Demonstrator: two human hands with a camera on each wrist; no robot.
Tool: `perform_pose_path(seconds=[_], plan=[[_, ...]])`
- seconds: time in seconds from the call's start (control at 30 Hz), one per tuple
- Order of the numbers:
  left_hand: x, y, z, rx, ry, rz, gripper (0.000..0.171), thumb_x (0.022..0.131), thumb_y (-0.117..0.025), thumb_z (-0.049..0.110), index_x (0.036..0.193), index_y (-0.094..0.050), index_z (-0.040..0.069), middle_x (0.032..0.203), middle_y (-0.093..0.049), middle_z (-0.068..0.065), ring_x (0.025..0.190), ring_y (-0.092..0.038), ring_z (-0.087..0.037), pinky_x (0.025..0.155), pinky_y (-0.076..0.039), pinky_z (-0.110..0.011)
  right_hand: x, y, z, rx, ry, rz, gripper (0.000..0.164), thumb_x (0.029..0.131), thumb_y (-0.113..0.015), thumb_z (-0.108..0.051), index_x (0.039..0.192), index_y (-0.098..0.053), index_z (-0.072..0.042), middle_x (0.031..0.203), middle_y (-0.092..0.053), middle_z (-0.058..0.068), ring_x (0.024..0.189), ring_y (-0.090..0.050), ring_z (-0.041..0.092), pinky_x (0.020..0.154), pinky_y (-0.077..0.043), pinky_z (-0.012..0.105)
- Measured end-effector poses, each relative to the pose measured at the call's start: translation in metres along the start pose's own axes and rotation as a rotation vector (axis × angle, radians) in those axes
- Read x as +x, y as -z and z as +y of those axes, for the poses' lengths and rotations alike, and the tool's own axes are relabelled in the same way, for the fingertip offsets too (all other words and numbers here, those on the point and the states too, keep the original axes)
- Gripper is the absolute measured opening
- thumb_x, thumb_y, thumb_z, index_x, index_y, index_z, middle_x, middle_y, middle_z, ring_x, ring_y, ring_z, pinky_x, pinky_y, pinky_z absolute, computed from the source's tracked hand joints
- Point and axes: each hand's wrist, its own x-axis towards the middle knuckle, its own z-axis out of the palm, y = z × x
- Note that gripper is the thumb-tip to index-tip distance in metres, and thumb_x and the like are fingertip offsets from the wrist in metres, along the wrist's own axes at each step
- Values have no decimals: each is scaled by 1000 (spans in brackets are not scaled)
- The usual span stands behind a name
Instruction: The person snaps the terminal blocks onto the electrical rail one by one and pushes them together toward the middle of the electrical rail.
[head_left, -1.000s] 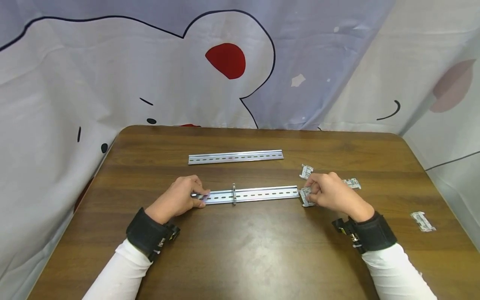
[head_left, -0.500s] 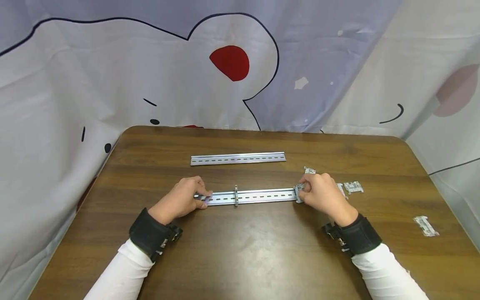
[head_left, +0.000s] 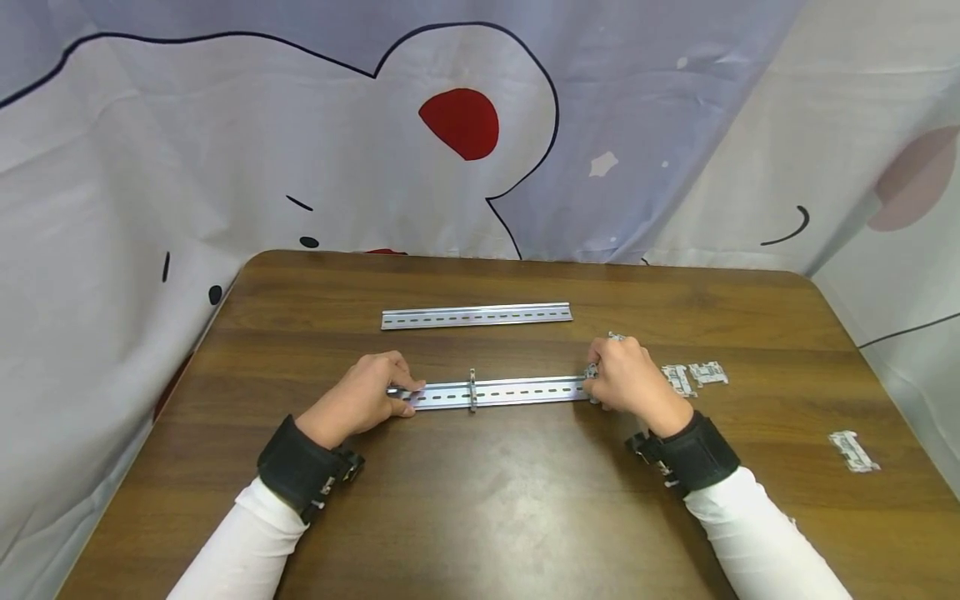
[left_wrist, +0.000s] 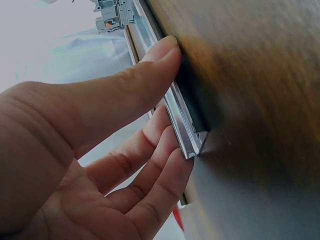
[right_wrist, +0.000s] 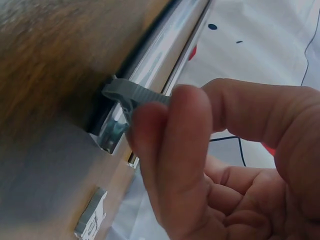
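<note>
Right grip (head_left: 632, 380) shifted leftward, pinching partly hidden grey block (right_wrist: 137, 93), left grip (head_left: 362, 395) holding slotted rail (head_left: 528, 391)

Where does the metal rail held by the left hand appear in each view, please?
Head: the rail lies below the picture's middle.
Left wrist: the rail slants from the top edge to right of centre, gripped by the left hand.
Right wrist: the rail slants from the top edge to left of centre.
Shared landmark: the brown tabletop.

White sleeves (head_left: 238, 542) meet black wrist cuffs (head_left: 294, 467).
</note>
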Motion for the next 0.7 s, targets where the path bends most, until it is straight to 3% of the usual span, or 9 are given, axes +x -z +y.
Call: perform_pose_path(seconds=[0.33,0.47,0.6,0.7], plan=[[1,2,-1,-3,12,-1,38,73,-86,12,110,-77,9,94,-68,-6,86,-64,-22,73,-51,-35,6,3,0,29,-35,-69,18,75,-75,-9,87,-65,0,49,-67,2,35,-61,7,60,-56,39],[2,2,-2,1,7,-1,37,73,-86,12,109,-77,9,93,-68,-6,86,-64,-23,72,-50,-35,5,3,1,39,-68,-125,15,78,-73,-12,86,-65,-2,47,-65,0,37,-61,7,64,-56,38],[2,0,-2,-9,16,-11,37,74,-86,13,109,-77,9,93,-69,-5,85,-64,-23,71,-49,-33,3,8,7,69,-35,-190,19,84,-69,-14,95,-69,1,45,-65,-1,40,-61,7,70,-56,38],[1,0,-1,-13,16,-9,36,73,-86,13,109,-78,9,93,-69,-5,85,-64,-23,71,-49,-33,1,15,14,136,-10,-226,27,89,-68,-19,104,-71,3,52,-69,1,45,-65,10,66,-56,33]])
